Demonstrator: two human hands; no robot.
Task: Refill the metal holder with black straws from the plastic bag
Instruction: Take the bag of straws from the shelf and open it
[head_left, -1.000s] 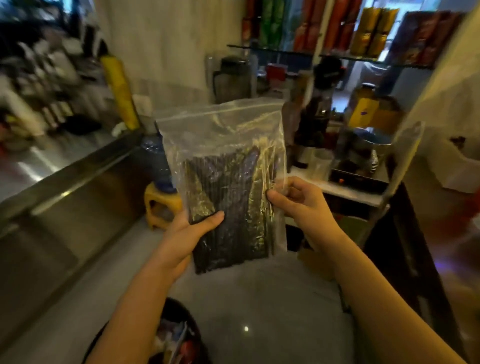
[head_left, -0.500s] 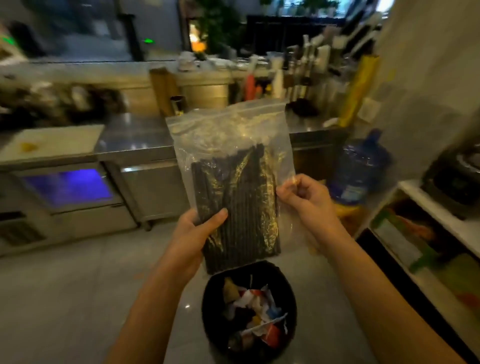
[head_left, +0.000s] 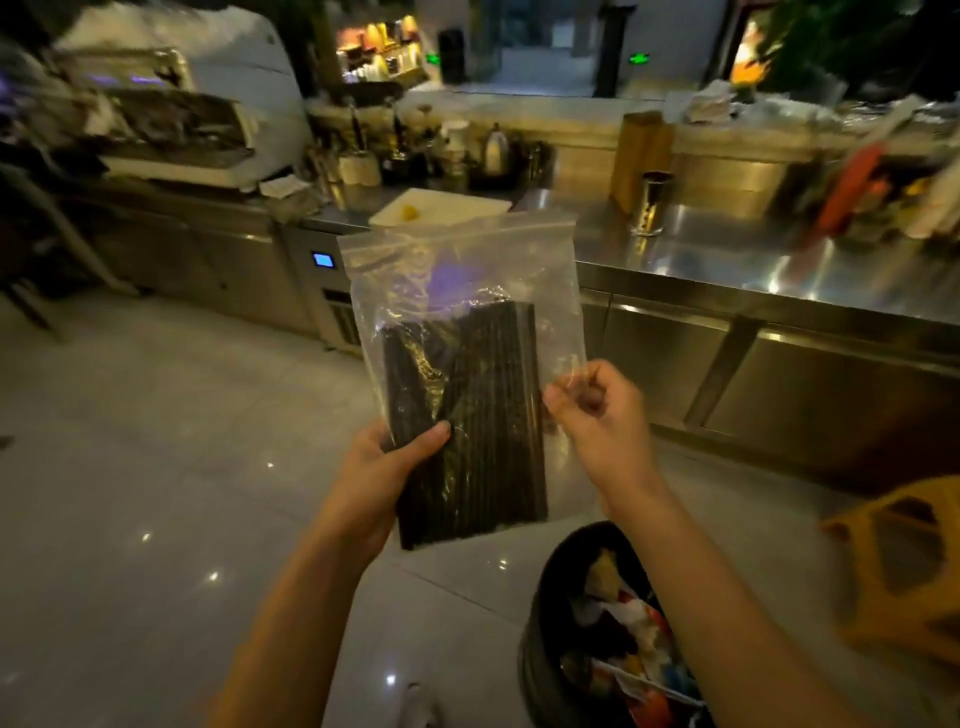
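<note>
A clear zip plastic bag (head_left: 457, 270) hangs upright in front of me, with a bundle of black straws (head_left: 478, 426) standing in its lower half. My left hand (head_left: 384, 467) grips the bag's lower left, thumb pressed across the straws. My right hand (head_left: 597, 415) pinches the bag's right edge between thumb and fingers. The bag's zip top looks closed. The metal holder (head_left: 649, 205), a shiny perforated cylinder, stands on the steel counter (head_left: 779, 260) beyond the bag, to the upper right.
A black waste bin (head_left: 571, 623) full of scraps sits on the tiled floor below my right arm. A yellow stool (head_left: 904, 561) is at the right edge. A white cutting board (head_left: 441, 208), bottles and a large machine (head_left: 171, 124) line the counter.
My view has swung left from the shelves to the long steel counter, and the metal holder has come into sight. Both hands keep the same hold on the bag.
</note>
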